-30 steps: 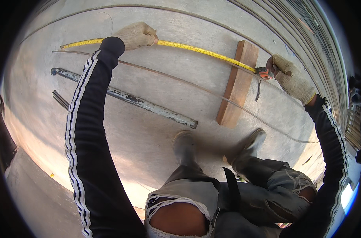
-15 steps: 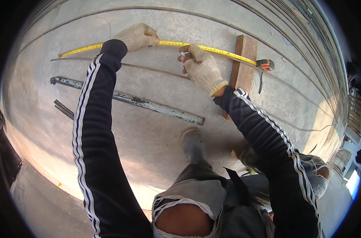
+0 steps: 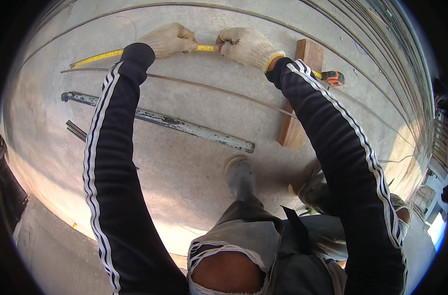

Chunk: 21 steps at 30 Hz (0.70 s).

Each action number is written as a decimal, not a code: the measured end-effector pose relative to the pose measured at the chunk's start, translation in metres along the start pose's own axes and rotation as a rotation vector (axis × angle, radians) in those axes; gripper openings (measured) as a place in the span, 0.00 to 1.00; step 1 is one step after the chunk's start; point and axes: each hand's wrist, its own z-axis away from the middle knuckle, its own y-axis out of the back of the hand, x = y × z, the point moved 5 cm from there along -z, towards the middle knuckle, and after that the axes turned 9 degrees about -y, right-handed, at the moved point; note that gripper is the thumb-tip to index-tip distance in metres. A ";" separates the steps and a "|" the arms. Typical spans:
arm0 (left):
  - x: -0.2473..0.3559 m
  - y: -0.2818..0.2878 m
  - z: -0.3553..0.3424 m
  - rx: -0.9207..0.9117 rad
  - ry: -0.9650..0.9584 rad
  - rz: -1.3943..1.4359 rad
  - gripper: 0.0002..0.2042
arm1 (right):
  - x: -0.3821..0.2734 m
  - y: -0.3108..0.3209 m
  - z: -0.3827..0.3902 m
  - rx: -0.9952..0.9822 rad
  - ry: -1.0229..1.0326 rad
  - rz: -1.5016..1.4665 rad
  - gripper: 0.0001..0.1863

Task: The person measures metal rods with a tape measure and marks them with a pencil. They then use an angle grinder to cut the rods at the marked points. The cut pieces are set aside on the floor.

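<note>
A yellow tape measure (image 3: 205, 47) is stretched across the concrete, with its orange and black case (image 3: 333, 78) at the right, beside a wooden block. Both hands wear knitted off-white work gloves. My left hand (image 3: 170, 40) is closed on the tape left of centre. At a short gap from it, my right hand (image 3: 248, 46) closes its fingers on the blade too. The tape's middle stretch shows between the two hands; the glove and right sleeve cover much of the rest. Whether the right fingers hold anything else is hidden. Just nearer lies a thin metal rod (image 3: 209, 87).
A brown wooden block (image 3: 291, 130) lies under the rod's right end. Nearer lies a paint-worn metal bar (image 3: 194, 129), with short dark rods (image 3: 76, 130) at the left. Long rods (image 3: 376, 54) run along the far right. My boot (image 3: 240, 179) stands below the bar.
My right hand has moved up and left, from below the tape onto it, closing its fingers. The small white piece in those fingers is now out of sight. My left hand stays on the tape.
</note>
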 end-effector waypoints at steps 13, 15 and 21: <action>-0.001 -0.001 0.001 0.007 -0.041 -0.047 0.22 | -0.002 -0.007 -0.001 0.084 0.016 0.086 0.14; 0.000 0.001 0.000 -0.018 -0.050 -0.062 0.22 | -0.003 -0.006 0.000 0.098 0.033 0.101 0.14; 0.002 0.002 -0.001 -0.051 -0.023 -0.061 0.21 | -0.001 -0.007 -0.001 0.105 0.038 0.074 0.13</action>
